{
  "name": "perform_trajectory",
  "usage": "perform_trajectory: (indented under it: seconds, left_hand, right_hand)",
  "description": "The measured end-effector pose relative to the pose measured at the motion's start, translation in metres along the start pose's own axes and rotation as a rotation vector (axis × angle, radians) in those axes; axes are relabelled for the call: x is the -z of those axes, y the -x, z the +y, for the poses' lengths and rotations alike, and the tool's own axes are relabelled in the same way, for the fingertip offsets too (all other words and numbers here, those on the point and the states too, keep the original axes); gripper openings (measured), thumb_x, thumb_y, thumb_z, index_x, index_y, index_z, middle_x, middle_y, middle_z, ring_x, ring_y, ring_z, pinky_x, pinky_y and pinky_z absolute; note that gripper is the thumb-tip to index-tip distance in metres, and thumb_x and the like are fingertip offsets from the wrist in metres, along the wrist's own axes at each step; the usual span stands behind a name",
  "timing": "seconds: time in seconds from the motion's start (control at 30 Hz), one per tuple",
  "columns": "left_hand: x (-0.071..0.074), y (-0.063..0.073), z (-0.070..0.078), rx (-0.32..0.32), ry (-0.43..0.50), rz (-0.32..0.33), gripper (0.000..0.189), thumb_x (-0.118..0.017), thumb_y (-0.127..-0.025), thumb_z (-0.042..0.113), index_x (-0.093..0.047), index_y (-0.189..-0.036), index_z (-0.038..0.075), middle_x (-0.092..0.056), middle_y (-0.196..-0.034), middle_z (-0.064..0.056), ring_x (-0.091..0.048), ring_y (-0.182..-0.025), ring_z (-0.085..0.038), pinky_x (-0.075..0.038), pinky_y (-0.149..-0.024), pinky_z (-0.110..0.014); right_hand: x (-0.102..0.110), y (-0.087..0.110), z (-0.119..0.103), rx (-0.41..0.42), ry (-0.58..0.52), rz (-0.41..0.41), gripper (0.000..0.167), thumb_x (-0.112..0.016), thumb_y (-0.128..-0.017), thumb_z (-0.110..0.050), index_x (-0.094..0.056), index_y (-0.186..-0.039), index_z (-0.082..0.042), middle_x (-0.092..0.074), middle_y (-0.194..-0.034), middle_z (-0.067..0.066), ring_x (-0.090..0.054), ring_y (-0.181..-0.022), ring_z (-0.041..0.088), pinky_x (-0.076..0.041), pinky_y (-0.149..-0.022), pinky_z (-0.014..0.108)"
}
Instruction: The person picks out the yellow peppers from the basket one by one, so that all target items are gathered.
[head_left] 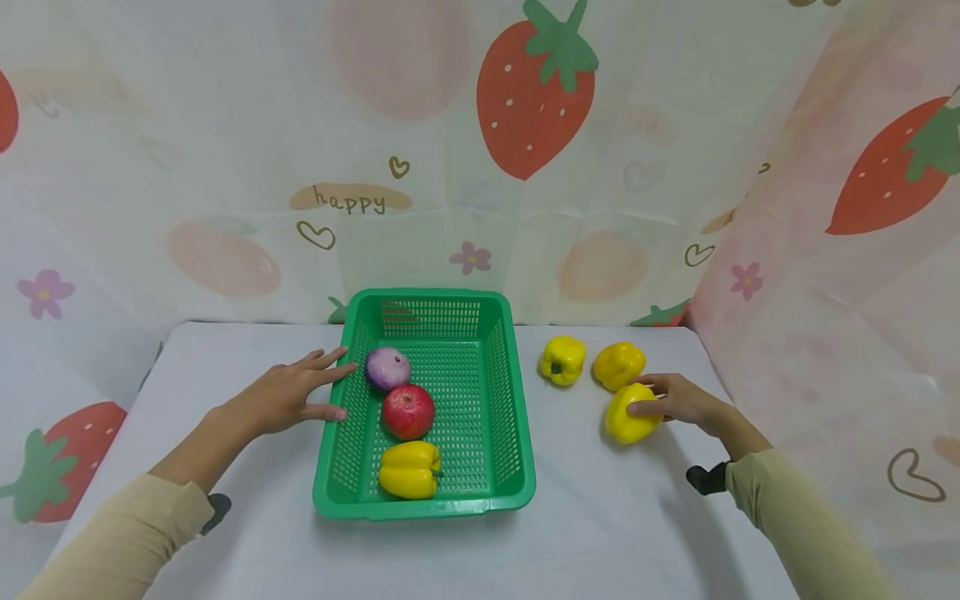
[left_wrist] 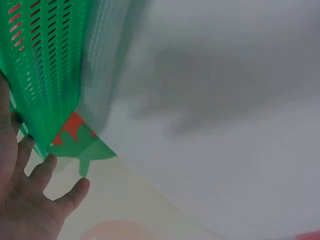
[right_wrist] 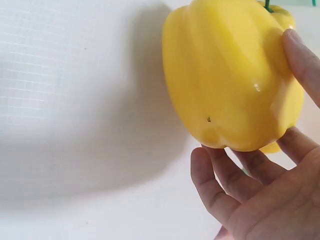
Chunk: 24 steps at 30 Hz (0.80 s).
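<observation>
My right hand [head_left: 678,400] holds a yellow bell pepper [head_left: 628,421], the thumb on one side and the fingers on the other. In the right wrist view the bell pepper [right_wrist: 230,75] shows its smooth lobed body, with a bit of green stem at the top. Spread fingers of my left hand [head_left: 300,392] rest at the left rim of a green plastic basket [head_left: 521,442]. Inside the basket lie a purple round onion-like vegetable [head_left: 387,368], a red pomegranate [head_left: 408,412] and another yellow bell pepper [head_left: 409,470].
Two more yellow bell peppers sit right of the basket, one bell pepper [head_left: 562,360] nearer to it and one bell pepper [head_left: 619,365] just behind the held one. A white-covered table [head_left: 585,533] carries everything. A printed curtain [head_left: 420,150] hangs behind and beside it.
</observation>
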<state>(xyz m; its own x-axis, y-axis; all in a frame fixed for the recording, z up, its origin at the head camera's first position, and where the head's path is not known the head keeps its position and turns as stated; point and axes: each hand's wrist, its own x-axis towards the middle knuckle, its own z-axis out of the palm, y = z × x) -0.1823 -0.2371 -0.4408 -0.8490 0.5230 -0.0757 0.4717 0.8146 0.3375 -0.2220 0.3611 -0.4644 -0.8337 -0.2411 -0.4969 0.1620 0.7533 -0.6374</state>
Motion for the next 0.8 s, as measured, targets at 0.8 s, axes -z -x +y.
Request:
perform_trajectory:
  seconds: [0.8]
  left_hand:
    - [0.0, 0.0, 0.001, 0.0, 0.005, -0.006, 0.076, -0.073, -0.087, 0.047, -0.048, -0.148, 0.009, -0.034, -0.157, -0.02, -0.032, -0.139, -0.053, -0.035, -0.098, -0.076]
  right_hand:
    - [-0.001, 0.001, 0.016, -0.034, -0.069, 0.028, 0.084, -0.075, -0.089, -0.04, -0.035, -0.15, 0.001, -0.037, -0.147, 0.035, -0.048, -0.126, 0.044, -0.051, -0.098, 0.049]
